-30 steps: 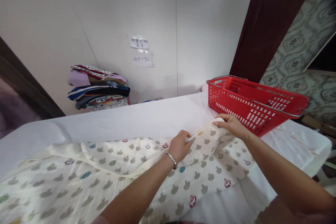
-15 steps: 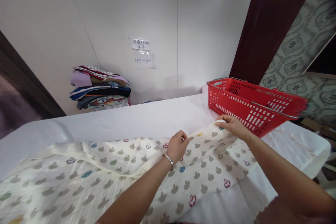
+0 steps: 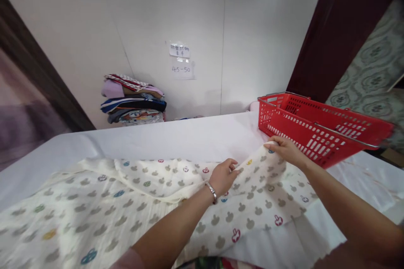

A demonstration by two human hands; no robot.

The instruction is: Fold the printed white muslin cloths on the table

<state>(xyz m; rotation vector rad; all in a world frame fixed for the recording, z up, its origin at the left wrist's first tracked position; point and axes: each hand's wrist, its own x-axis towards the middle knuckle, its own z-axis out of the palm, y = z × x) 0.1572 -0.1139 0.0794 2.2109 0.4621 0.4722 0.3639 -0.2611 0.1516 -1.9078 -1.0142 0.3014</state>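
Note:
A cream muslin cloth [image 3: 126,214], printed with grey, blue, red and yellow mushroom-like shapes, lies spread and partly folded over the white table. My right hand [image 3: 285,150] pinches its upper right corner and lifts it above the table. At the cloth's upper edge is my left hand [image 3: 224,176], wearing a silver bracelet. Its thumb and forefinger are parted, and the hand touches the fabric without a visible grip. A folded-over flap with a plain cream hem runs leftward from my left wrist.
A red plastic basket [image 3: 315,130] with metal handles stands at the table's back right, just behind my right hand. Folded clothes [image 3: 134,101] are stacked beyond the far edge at left, against the white wall [image 3: 176,4]. Handwritten paper labels [image 3: 183,69] are stuck there.
My left thumb and forefinger have parted from their pinch at the cloth's edge. The right hand keeps its hold on the corner. The whole view has shifted, moving things slightly rightward.

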